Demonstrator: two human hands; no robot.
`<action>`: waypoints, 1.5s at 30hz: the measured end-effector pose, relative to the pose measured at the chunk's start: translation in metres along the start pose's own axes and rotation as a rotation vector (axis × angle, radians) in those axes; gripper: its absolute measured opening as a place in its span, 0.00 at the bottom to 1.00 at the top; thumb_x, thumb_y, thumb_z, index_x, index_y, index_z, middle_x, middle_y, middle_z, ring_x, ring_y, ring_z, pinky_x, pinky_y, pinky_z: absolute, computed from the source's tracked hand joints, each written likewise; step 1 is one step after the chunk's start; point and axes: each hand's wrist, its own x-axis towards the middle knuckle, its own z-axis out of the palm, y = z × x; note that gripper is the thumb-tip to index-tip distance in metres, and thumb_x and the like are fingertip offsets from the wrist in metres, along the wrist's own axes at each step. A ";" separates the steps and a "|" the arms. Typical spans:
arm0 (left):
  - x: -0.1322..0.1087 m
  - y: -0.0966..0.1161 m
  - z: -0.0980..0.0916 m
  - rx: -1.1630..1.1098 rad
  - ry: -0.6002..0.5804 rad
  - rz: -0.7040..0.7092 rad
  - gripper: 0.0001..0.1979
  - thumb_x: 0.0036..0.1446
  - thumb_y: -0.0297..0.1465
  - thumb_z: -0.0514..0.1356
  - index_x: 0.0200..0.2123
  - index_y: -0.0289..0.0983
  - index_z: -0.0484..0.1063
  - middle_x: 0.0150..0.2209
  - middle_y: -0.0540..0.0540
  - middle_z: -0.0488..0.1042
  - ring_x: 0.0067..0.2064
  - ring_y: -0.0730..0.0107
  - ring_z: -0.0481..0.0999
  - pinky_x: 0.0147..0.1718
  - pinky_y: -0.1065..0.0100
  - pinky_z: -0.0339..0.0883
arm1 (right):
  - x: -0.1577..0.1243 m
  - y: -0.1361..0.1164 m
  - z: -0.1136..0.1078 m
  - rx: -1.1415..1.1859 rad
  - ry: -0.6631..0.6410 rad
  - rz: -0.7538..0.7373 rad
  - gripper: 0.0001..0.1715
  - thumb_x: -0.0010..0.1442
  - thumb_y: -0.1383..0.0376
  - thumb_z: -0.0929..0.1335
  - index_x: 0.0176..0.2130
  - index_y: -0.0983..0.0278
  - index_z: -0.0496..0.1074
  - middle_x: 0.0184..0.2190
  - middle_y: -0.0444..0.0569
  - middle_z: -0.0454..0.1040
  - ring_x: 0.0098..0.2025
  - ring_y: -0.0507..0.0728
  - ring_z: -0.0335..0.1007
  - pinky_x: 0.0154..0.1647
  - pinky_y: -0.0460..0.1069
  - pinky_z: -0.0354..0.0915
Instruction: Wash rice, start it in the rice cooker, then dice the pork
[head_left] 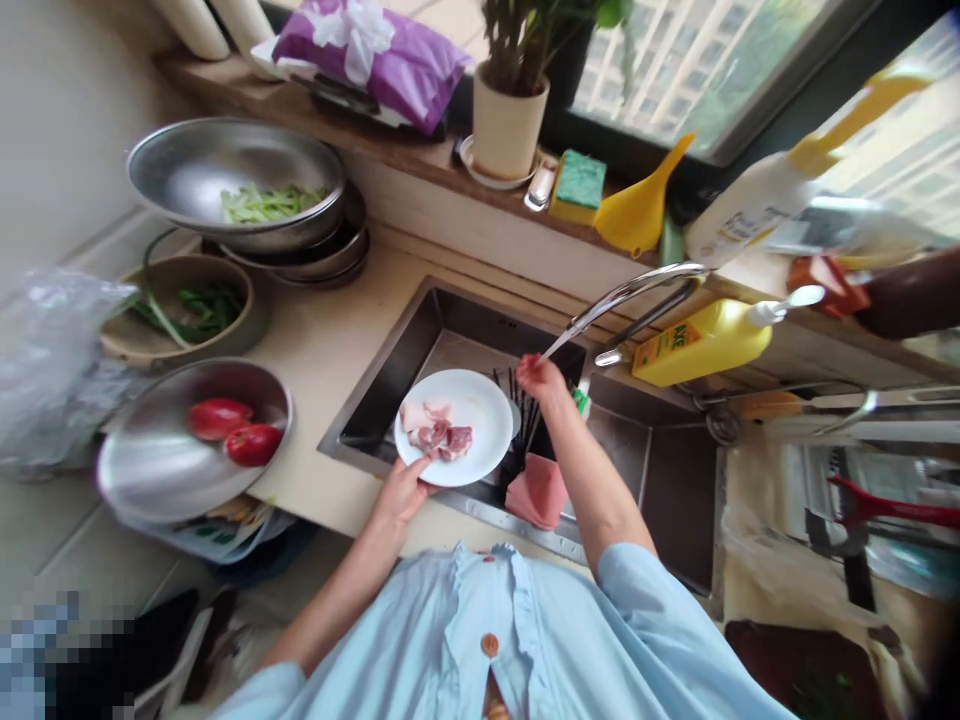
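Meat (pixel 448 440) lay on the plate (pixel 480 405) my left hand (pixel 407 490) pinched; whether my right hand (pixel 541 378) gripped, I couldn't tell.

Lighting: you have bright daylight from the window (pixel 667 75) ahead, its view washed pale. Glare: highlights on your tap (pixel 637 284) and metal bowl (pixel 176 170). Shadow: sink (pixel 679 490) dark inside. Focus: your plate (pixel 487 415) is fairly clear, your right hand (pixel 541 378) soft, the white bottle (pixel 746 215) smeared. Distortion: wide-angle stretch towards the edges. Lower left corner: coarse pixel blocks.
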 end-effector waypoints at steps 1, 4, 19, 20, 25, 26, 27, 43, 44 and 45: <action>0.001 -0.001 0.000 -0.010 -0.003 -0.001 0.25 0.40 0.25 0.67 0.46 0.35 0.69 0.34 0.46 0.77 0.32 0.64 0.77 0.32 0.62 0.74 | -0.003 -0.005 0.006 0.017 -0.025 0.017 0.15 0.64 0.71 0.56 0.26 0.63 0.59 0.17 0.40 0.64 0.19 0.47 0.61 0.19 0.40 0.62; 0.005 -0.004 -0.003 -0.043 -0.012 0.003 0.23 0.41 0.26 0.67 0.44 0.34 0.70 0.33 0.46 0.77 0.32 0.65 0.77 0.34 0.62 0.74 | -0.010 -0.018 0.020 0.071 -0.133 0.053 0.15 0.66 0.67 0.56 0.27 0.64 0.61 0.19 0.40 0.66 0.20 0.45 0.62 0.20 0.39 0.61; 0.025 -0.011 -0.004 -0.075 -0.147 0.021 0.29 0.43 0.25 0.68 0.51 0.35 0.67 0.38 0.43 0.78 0.40 0.60 0.78 0.42 0.58 0.74 | -0.027 -0.034 0.029 0.117 -0.234 0.141 0.11 0.63 0.72 0.57 0.31 0.64 0.63 0.23 0.42 0.69 0.20 0.44 0.63 0.18 0.36 0.62; 0.027 -0.010 -0.002 -0.077 -0.160 0.016 0.31 0.43 0.25 0.68 0.53 0.36 0.66 0.40 0.43 0.78 0.41 0.59 0.78 0.43 0.57 0.73 | -0.029 -0.035 0.029 0.116 -0.226 0.131 0.12 0.62 0.74 0.56 0.31 0.64 0.63 0.23 0.42 0.68 0.20 0.43 0.63 0.18 0.36 0.62; 0.045 -0.008 0.020 -0.076 -0.209 0.007 0.35 0.42 0.24 0.68 0.55 0.39 0.64 0.42 0.43 0.77 0.43 0.58 0.78 0.44 0.55 0.72 | -0.038 -0.035 0.027 0.138 -0.229 0.077 0.18 0.62 0.79 0.52 0.33 0.65 0.64 0.25 0.42 0.69 0.22 0.42 0.64 0.19 0.34 0.63; 0.050 -0.008 0.025 -0.077 -0.210 0.013 0.35 0.41 0.23 0.68 0.55 0.38 0.64 0.41 0.43 0.77 0.42 0.58 0.78 0.43 0.56 0.72 | -0.040 -0.035 0.026 0.134 -0.216 0.069 0.18 0.63 0.78 0.52 0.34 0.65 0.64 0.26 0.43 0.69 0.22 0.43 0.65 0.19 0.34 0.64; 0.054 -0.008 0.030 -0.076 -0.210 0.017 0.34 0.40 0.23 0.68 0.54 0.37 0.65 0.40 0.44 0.78 0.41 0.59 0.78 0.43 0.57 0.73 | -0.041 -0.035 0.026 0.127 -0.197 0.065 0.17 0.64 0.77 0.52 0.35 0.66 0.64 0.26 0.43 0.69 0.23 0.43 0.66 0.20 0.35 0.65; 0.098 -0.008 0.078 -0.004 -0.292 0.079 0.28 0.35 0.26 0.71 0.44 0.34 0.69 0.32 0.45 0.77 0.34 0.63 0.77 0.38 0.60 0.73 | -0.061 -0.037 0.011 -0.437 -0.116 -0.305 0.09 0.56 0.70 0.65 0.40 0.64 0.65 0.39 0.50 0.75 0.36 0.52 0.75 0.28 0.43 0.71; 0.101 -0.009 0.082 -0.004 -0.313 0.079 0.28 0.35 0.26 0.71 0.44 0.34 0.70 0.33 0.45 0.77 0.34 0.62 0.77 0.39 0.59 0.73 | -0.062 -0.038 0.005 -0.530 -0.081 -0.381 0.12 0.54 0.68 0.66 0.41 0.63 0.65 0.41 0.48 0.74 0.36 0.52 0.75 0.27 0.43 0.71; 0.104 -0.011 0.087 -0.004 -0.333 0.077 0.28 0.35 0.27 0.72 0.44 0.33 0.70 0.33 0.44 0.77 0.35 0.61 0.78 0.39 0.58 0.73 | -0.063 -0.039 -0.003 -0.624 -0.032 -0.454 0.14 0.53 0.67 0.67 0.42 0.62 0.65 0.42 0.48 0.73 0.35 0.52 0.75 0.27 0.44 0.70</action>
